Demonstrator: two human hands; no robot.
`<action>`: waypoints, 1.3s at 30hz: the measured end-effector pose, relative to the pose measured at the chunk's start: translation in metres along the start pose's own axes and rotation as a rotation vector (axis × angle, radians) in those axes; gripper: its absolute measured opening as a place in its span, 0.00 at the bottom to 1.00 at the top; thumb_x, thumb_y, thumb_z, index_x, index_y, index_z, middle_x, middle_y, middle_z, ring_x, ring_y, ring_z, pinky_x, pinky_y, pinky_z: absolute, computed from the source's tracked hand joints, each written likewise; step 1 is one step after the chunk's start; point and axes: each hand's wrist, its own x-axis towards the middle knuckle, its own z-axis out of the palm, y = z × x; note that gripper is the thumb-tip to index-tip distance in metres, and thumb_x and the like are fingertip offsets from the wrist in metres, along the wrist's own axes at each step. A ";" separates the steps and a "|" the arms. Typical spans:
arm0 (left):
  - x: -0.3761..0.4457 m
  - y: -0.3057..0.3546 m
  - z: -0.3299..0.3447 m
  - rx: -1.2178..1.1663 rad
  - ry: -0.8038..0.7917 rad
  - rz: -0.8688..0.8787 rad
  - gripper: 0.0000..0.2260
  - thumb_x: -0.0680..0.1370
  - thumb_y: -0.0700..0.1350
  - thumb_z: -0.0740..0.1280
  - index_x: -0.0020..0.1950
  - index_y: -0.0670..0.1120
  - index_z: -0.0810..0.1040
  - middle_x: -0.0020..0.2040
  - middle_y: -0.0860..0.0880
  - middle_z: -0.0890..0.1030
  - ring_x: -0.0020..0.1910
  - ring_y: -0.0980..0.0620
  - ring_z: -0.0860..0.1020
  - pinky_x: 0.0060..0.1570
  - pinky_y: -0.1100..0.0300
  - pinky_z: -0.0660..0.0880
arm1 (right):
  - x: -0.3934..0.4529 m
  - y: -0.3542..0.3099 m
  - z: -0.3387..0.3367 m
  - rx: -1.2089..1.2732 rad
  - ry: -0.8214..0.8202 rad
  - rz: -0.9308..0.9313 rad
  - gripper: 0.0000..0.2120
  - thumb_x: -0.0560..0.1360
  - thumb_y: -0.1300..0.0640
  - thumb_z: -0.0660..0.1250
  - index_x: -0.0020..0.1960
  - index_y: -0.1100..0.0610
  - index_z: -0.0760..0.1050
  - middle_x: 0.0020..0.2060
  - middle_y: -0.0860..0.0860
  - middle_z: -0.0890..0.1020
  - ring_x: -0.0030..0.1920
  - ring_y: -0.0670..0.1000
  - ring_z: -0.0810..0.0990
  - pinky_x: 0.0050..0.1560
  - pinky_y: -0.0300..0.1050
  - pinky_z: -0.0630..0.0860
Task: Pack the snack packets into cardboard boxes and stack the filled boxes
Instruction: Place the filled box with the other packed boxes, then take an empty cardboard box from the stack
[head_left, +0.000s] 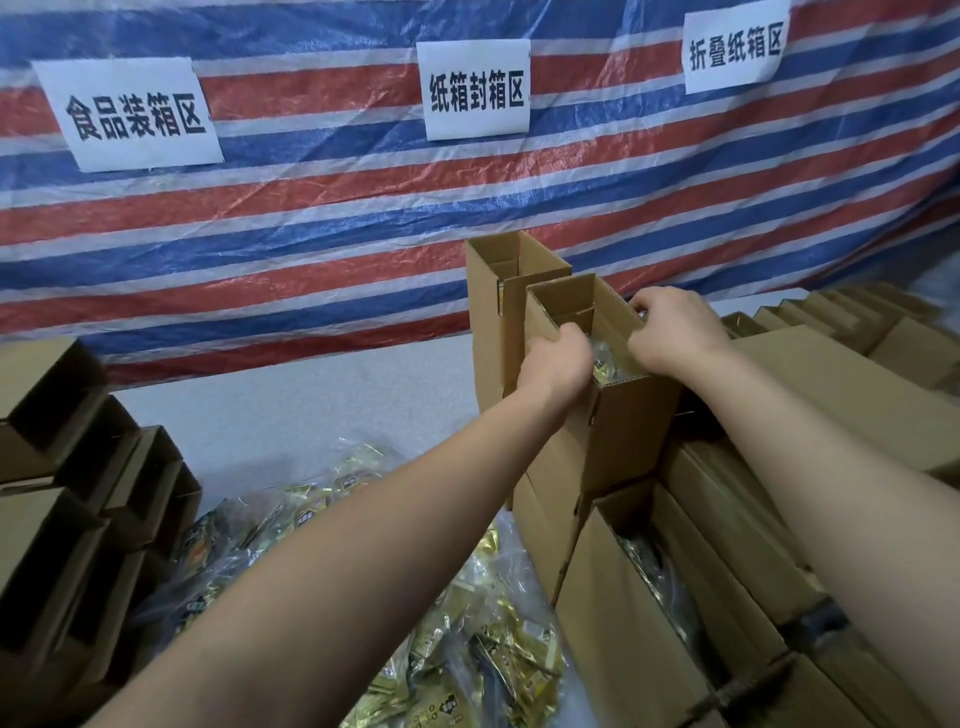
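A packing workshop: stacked cardboard boxes, zone signs on a striped tarp.

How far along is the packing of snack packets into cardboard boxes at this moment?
Partly done. Done: brown cardboard boxes lying stacked at the right, one open-topped box with packets inside. In hand: the left hand and right hand are at the mouth of the upright brown box, which shows gold packets inside. Left: a loose pile of gold snack packets, empty dark-mouthed boxes at the left.
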 end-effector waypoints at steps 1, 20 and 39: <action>0.001 0.001 0.000 0.004 0.002 -0.001 0.28 0.81 0.58 0.49 0.80 0.48 0.58 0.74 0.44 0.69 0.70 0.41 0.69 0.70 0.41 0.67 | 0.001 0.000 0.000 0.004 -0.004 -0.004 0.17 0.74 0.64 0.68 0.62 0.56 0.77 0.56 0.56 0.80 0.46 0.54 0.72 0.43 0.47 0.70; 0.007 -0.003 -0.009 0.030 -0.016 -0.044 0.36 0.79 0.69 0.50 0.81 0.49 0.54 0.77 0.45 0.65 0.75 0.39 0.65 0.71 0.39 0.62 | 0.021 0.011 0.010 0.038 -0.035 -0.005 0.14 0.81 0.49 0.62 0.60 0.56 0.77 0.42 0.50 0.75 0.35 0.45 0.70 0.30 0.39 0.63; -0.041 -0.025 -0.139 0.279 0.155 0.235 0.24 0.84 0.58 0.50 0.70 0.43 0.69 0.55 0.50 0.76 0.53 0.52 0.75 0.53 0.58 0.71 | -0.035 -0.066 -0.002 0.120 0.196 -0.198 0.03 0.81 0.50 0.63 0.50 0.49 0.73 0.41 0.46 0.74 0.40 0.45 0.72 0.35 0.38 0.64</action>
